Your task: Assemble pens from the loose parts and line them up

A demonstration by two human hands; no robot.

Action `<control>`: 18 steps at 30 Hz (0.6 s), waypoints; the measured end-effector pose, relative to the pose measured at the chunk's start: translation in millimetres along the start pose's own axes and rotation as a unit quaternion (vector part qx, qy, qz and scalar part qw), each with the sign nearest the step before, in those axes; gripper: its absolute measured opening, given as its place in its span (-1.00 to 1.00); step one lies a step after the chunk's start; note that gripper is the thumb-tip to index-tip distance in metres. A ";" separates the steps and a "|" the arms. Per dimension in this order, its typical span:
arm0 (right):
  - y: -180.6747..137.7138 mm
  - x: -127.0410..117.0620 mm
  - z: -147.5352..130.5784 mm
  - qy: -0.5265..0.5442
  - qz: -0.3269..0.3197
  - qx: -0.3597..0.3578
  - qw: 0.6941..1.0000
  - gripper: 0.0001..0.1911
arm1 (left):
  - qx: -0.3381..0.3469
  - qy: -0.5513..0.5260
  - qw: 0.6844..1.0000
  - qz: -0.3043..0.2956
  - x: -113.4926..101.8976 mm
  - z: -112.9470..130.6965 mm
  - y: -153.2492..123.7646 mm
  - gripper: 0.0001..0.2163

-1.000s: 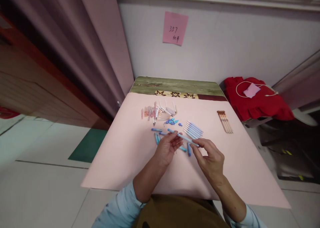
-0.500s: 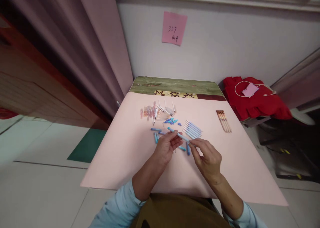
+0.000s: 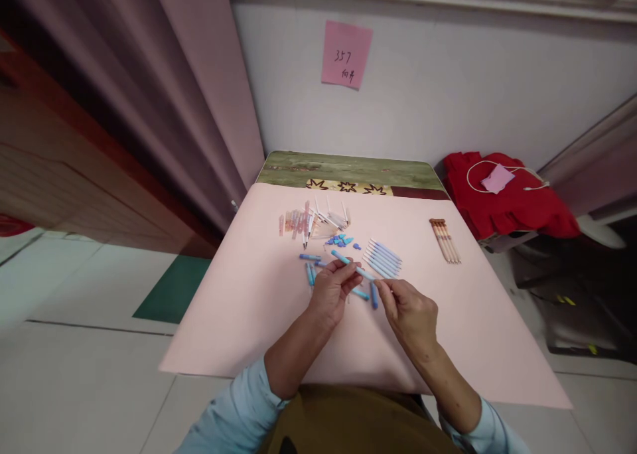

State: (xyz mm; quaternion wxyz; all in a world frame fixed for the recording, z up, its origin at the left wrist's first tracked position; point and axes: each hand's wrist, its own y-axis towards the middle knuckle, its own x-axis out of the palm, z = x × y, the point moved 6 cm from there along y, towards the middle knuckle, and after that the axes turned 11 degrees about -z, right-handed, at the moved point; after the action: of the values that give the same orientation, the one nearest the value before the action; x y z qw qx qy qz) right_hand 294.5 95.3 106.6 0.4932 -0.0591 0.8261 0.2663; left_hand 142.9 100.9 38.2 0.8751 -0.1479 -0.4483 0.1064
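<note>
My left hand (image 3: 332,289) and my right hand (image 3: 407,313) together hold one light blue pen (image 3: 352,265) above the pink sheet (image 3: 249,308). The left fingers pinch its middle. The right fingertips close on its near end. Loose blue caps (image 3: 310,275) lie under and beside my left hand. A row of several finished blue pens (image 3: 382,257) lies just beyond my right hand. Small blue tips (image 3: 342,241) sit in a cluster behind the held pen.
Clear pinkish barrels and white refills (image 3: 314,223) are piled at the far middle of the sheet. Several brown pens (image 3: 445,240) lie at the far right. A red cloth with a white cable (image 3: 502,195) sits right of the table. A pink note (image 3: 346,54) hangs on the wall.
My right hand has slid left along the pen toward my left hand, so less of the pen shows between them. The left hand has stayed nearly in place.
</note>
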 end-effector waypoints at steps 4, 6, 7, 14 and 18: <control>-1.3 7.4 4.4 0.081 -0.032 0.035 0.996 -0.61 | 0.021 0.018 0.999 0.021 -6.6 1.4 2.8 -0.78; -1.2 8.5 4.3 0.105 -0.038 0.039 0.993 -0.69 | 0.017 0.017 0.999 0.022 -7.4 1.6 3.4 -0.78; -1.1 8.2 4.0 0.109 -0.038 0.038 0.993 -0.75 | 0.015 0.015 1.000 0.019 -7.1 1.9 3.3 -0.78; -2.5 8.8 12.0 0.113 -0.080 0.084 0.987 -0.66 | -0.005 0.019 1.000 -0.024 2.3 2.5 -0.6 -0.73; -3.9 13.1 14.6 0.135 -0.113 0.099 0.979 -0.58 | -0.002 0.010 1.000 -0.030 2.1 1.5 -0.5 -0.73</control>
State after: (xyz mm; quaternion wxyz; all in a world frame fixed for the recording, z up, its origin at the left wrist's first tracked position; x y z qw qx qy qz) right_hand 300.7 101.3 88.5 0.4078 -0.1381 0.8952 0.1152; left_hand 142.9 101.3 40.8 0.8819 -0.1376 -0.4441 0.0780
